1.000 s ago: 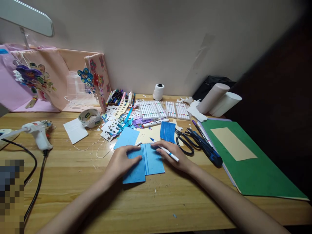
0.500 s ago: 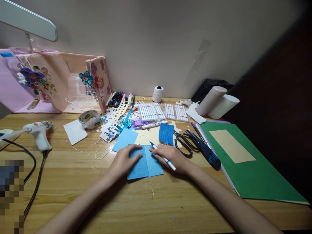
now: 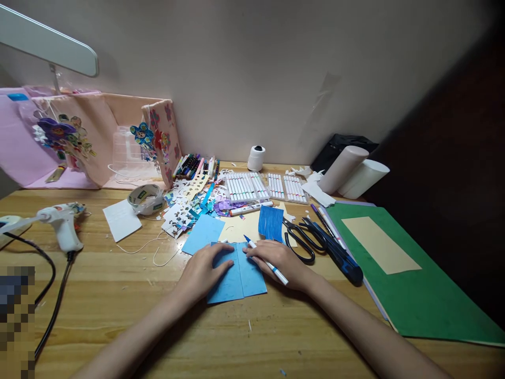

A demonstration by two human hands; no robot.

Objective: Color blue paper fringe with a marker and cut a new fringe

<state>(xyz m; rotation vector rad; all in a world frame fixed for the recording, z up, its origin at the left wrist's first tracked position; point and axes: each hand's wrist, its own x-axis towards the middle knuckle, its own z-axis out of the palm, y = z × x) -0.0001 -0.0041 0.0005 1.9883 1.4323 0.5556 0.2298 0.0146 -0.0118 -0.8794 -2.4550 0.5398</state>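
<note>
A big wooden table (image 3: 118,295) fills the lower part of the frame. On the right side lies a large green sheet (image 3: 418,284) with a tan paper strip (image 3: 381,245) on top. At the upper left stands a pink cardboard stand (image 3: 98,137) with paper flowers stuck on it. At the far left rests a white glue gun (image 3: 59,223) with its black cord.

In the middle of the frame lies a blue paper (image 3: 239,273), flat on the table. The left hand (image 3: 205,271) lies flat and spread open on its left half, pressing it down. The right hand (image 3: 278,260) touches the paper's right edge, and its fingers are curled around a white marker (image 3: 266,260) with a blue tip that points up and left.

Just right of that hand lie black scissors (image 3: 302,237). Above the paper sit two marker sets (image 3: 264,187), a pile of paper scraps (image 3: 189,202) and a tape roll (image 3: 145,197). A small white spool (image 3: 256,157) stands by the wall.
</note>
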